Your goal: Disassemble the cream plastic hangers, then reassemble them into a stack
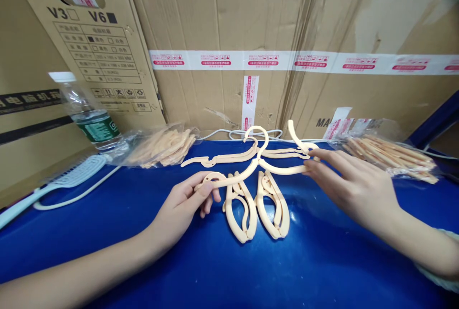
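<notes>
Cream hanger (258, 161) at the frame's centre spans left hand (189, 195) and right hand (353, 184), both closed in fingertip pinches on its ends; uneven pressure could fold its middle

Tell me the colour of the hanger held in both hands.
The held hanger is plain pale peach, seen in the head view.

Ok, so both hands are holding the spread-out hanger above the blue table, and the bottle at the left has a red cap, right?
Not quite: the head view shows that the bottle at the left has a white cap, not red. The left hand and right hand do hold the spread-out hanger above the blue table.
</notes>
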Motion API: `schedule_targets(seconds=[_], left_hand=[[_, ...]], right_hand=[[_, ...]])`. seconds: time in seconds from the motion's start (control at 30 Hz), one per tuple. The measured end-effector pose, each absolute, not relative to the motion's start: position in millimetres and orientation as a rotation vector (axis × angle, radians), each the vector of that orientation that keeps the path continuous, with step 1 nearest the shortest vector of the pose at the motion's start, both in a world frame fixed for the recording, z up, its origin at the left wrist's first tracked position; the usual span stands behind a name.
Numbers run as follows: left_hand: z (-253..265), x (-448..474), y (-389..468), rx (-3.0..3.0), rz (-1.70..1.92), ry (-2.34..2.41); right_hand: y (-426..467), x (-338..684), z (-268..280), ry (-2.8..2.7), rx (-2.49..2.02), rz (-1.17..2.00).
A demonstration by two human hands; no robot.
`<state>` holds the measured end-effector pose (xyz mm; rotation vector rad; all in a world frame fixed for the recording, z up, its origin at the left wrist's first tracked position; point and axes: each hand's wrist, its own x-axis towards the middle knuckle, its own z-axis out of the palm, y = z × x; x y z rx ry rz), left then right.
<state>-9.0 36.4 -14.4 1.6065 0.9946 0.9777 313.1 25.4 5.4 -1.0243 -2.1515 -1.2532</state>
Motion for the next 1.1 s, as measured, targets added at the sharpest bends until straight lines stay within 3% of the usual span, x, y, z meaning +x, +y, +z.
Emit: schedule_targets(seconds=[0.2, 0.63, 1.1], left_hand=[[-17.4, -9.1, 37.5, 1.584, 0.986, 0.975], [-12.8, -6.8, 35.5, 1.495, 1.028, 0.942], [-9.2, -3.3, 32.0, 1.470, 1.119, 1.059]], right_hand=[[30.4, 317.2, -6.1, -2.112, -1.049, -0.684], [33.8, 314.1, -4.8, -1.935, -1.189, 0.137], [30.1, 307.4, 8.5, -1.224, -1.115, 1.092]])
